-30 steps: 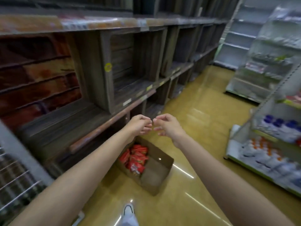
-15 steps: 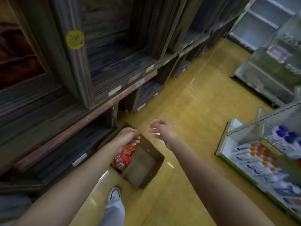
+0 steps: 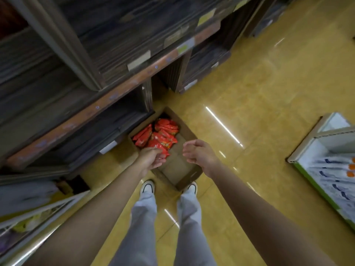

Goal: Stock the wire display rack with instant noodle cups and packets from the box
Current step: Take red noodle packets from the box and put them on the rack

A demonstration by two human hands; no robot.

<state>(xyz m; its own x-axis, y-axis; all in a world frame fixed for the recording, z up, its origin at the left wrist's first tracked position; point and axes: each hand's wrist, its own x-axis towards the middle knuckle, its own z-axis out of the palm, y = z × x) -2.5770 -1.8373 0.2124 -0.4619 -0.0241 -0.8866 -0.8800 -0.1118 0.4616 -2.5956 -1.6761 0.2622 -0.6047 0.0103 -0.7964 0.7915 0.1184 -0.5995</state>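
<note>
An open cardboard box (image 3: 177, 167) stands on the floor just ahead of my feet. Several red noodle packets (image 3: 157, 134) lie in its far left part; the near part shows bare cardboard. My left hand (image 3: 150, 158) hovers over the box's near left side with fingers loosely curled and nothing in it. Over the box's right side is my right hand (image 3: 198, 153), relaxed and holding nothing. Both hands are above the box, apart from the packets. A slanted rack (image 3: 30, 217) shows at the lower left, blurred.
Dark wooden shelving (image 3: 92, 77) with price labels runs along the left, close to the box. A white shelf unit (image 3: 330, 162) with bottles stands at the right. Glossy yellow floor (image 3: 259, 93) stretches ahead between them. My two shoes sit at the box's near edge.
The view has tipped down from the shelves to the box at my feet. Both hands have dropped and moved apart, now over the box.
</note>
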